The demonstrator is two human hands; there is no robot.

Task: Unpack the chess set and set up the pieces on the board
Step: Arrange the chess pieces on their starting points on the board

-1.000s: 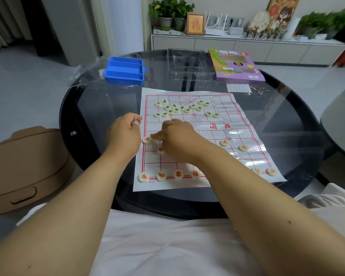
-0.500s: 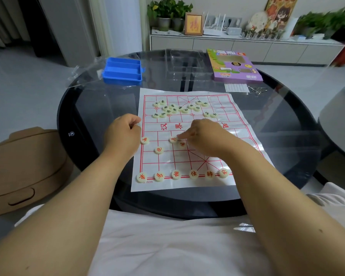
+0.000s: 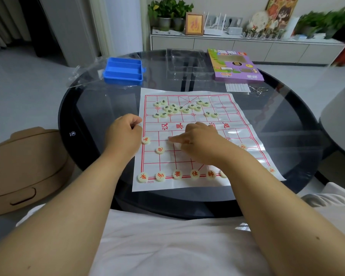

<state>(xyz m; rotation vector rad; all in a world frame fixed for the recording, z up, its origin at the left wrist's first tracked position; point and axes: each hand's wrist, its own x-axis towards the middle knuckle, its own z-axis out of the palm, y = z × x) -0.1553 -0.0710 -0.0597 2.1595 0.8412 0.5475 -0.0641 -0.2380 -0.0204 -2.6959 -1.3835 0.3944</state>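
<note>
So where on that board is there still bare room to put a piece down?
Bare squares lie on the board right of the black-lettered pieces, and between the red back row and the right hand. The far-left corner, around that black cluster, is crowded.

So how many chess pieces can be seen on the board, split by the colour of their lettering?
Dark-lettered pieces: 16
Red-lettered pieces: 10 in view, some only partly; the right hand and its arm may hide more
Total: 26 in view
</note>
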